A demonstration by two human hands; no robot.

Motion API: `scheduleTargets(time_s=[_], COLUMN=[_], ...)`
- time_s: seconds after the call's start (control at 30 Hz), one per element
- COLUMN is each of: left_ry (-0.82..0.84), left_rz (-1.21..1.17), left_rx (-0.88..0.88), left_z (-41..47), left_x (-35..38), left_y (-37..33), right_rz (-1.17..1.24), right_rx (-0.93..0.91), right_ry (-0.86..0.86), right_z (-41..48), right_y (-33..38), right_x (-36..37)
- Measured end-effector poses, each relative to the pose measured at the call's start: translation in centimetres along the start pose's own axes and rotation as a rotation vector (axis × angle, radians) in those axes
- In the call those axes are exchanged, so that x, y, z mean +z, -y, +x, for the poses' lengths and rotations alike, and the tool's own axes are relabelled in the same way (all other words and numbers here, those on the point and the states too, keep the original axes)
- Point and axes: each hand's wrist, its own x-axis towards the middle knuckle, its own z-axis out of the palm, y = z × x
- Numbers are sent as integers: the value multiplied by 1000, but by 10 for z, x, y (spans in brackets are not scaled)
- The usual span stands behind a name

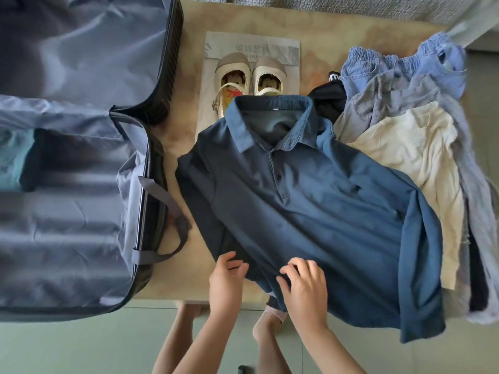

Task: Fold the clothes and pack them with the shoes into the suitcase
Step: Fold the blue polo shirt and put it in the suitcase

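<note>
Folding stage, seen from above. A dark blue short-sleeved polo shirt (310, 211) lies face up on the beige mottled surface (183, 130). Its collar is at the far end and its hem at the near edge, with the body angled towards the right. The collar is spread flat, the placket shows two dark buttons, and the cloth is lightly creased. The left sleeve is tucked in along the side. The right sleeve and the near right corner hang over the surface's near edge.

The left hand (228, 276) grips the near left part of the hem, its fingers curled onto the cloth. The right hand (305, 284), just beside it, pinches a fold of the hem between its thumb and bent fingers.

At left an open suitcase with grey-blue fabric lining (67, 238) lies flat. It holds dark and pale turquoise items whose form cannot be told. Beyond the collar, a pair of cream strapped shoes (251, 74) stands on a grey plastic bag (286, 47), and the collar covers their heels. At right is a loose pile: a light blue denim garment with an elastic waistband (391, 63), a grey-blue striped garment (391, 95), a cream knit top (410, 147) partly under the shirt, and a black garment (329, 98) beside the collar.
</note>
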Motion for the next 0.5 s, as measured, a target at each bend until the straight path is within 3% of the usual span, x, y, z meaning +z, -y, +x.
scheduleTargets(time_s=[0.07,0.17,0.37,0.5], left_ry=[56,122,91,195], left_rz=[-61,-111,-59,-160], left_rx=[-7,-50,-44,-107], left_z=[1,-2,-23,-26], left_x=[10,27,37,44], left_y=[-1,-1,10,5], right_rz=[98,305,728,776], right_rx=[32,230,532,581], right_ry=[-50,-50,-45,-32], right_z=[1,-4,-5,9], right_y=[1,7,8,-1], right_x=[-3,-16,-48,-52])
